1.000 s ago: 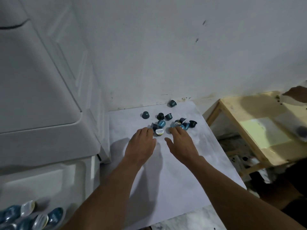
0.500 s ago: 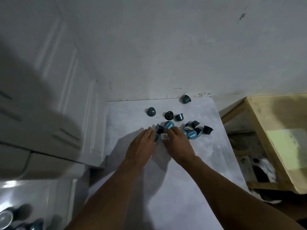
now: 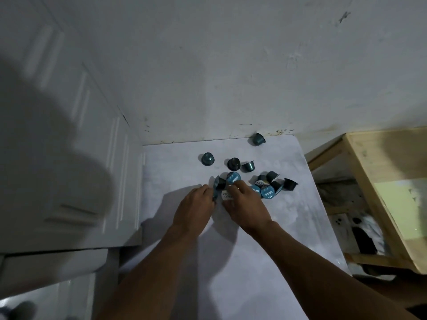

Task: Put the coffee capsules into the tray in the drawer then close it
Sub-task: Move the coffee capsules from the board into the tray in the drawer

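Note:
Several teal and dark coffee capsules [image 3: 268,192] lie scattered on a white marbled sheet [image 3: 265,239] by the wall. One capsule [image 3: 257,139] sits apart at the sheet's far edge. My left hand [image 3: 194,209] curls its fingertips onto the lid rim of a dark capsule [image 3: 220,184] lying on its side. My right hand [image 3: 246,205] pinches a white-lidded capsule [image 3: 226,195] between thumb and forefinger. The white drawer [image 3: 57,294] shows only at the bottom left; one blurred capsule [image 3: 22,308] lies in it, and the tray is cut off by the frame.
A white panelled cabinet [image 3: 76,162] stands at the left, right beside the sheet. A pale wooden table [image 3: 381,172] is at the right, with clutter on the floor beneath it. A scuffed white wall [image 3: 231,77] closes the back.
Both hands have slid forward onto the capsules and their fingers have curled round two of them. The view has swung up and left, pushing the drawer to the frame's corner.

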### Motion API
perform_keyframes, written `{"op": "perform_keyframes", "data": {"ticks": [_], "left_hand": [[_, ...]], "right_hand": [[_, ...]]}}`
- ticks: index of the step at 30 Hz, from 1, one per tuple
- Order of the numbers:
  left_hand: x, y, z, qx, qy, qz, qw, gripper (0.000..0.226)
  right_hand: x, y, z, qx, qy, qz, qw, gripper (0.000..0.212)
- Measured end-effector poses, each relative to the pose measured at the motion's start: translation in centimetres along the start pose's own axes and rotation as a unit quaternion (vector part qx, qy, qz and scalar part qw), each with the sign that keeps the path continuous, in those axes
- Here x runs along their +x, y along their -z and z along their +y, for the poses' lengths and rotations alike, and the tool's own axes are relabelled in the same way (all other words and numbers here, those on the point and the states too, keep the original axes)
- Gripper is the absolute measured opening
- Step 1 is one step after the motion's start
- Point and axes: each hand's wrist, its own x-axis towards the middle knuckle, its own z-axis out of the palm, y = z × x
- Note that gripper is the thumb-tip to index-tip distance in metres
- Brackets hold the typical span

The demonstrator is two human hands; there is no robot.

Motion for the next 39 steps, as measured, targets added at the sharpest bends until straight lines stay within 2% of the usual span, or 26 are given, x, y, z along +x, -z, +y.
{"op": "perform_keyframes", "data": {"ticks": [6, 10, 15, 22, 29, 33, 39], "left_hand": [[-0.9, 0.5, 0.0, 0.004, 0.01, -0.02, 1.0, 0.015], [-1.6, 1.5, 0.1, 0.011, 0.004, -0.011, 1.0, 0.023], [-2.8, 3.0, 0.7, 0.027, -0.032, 0.005, 0.999, 0.035], [-5.9, 5.0, 1.7, 0.003, -0.043, 0.013, 0.999, 0.03], [-11.0, 6.7, 4.3, -0.045, -0.052, 0.116, 0.991, 0.04], [-15.5, 7.6, 5.7, -0.092, -0.025, 0.172, 0.98, 0.048], [-23.1, 9.6, 6.4, -0.103, -0.007, 0.229, 0.968, 0.044]], "right_hand": [[-0.6, 0.1, -0.6, -0.015, -0.016, -0.004, 1.0, 0.024], [-1.9, 1.2, -1.2, -0.01, -0.027, 0.015, 0.999, 0.043], [-4.1, 2.0, -1.9, 0.004, -0.06, 0.041, 0.997, 0.036], [-7.5, 3.6, -3.5, 0.055, -0.078, 0.056, 0.994, 0.047], [-11.9, 5.8, -4.9, 0.083, -0.03, 0.114, 0.99, 0.045], [-15.7, 6.6, -6.0, 0.088, -0.021, 0.12, 0.989, 0.048], [-21.0, 6.8, -9.5, 0.097, 0.025, 0.135, 0.986, 0.047]]}}
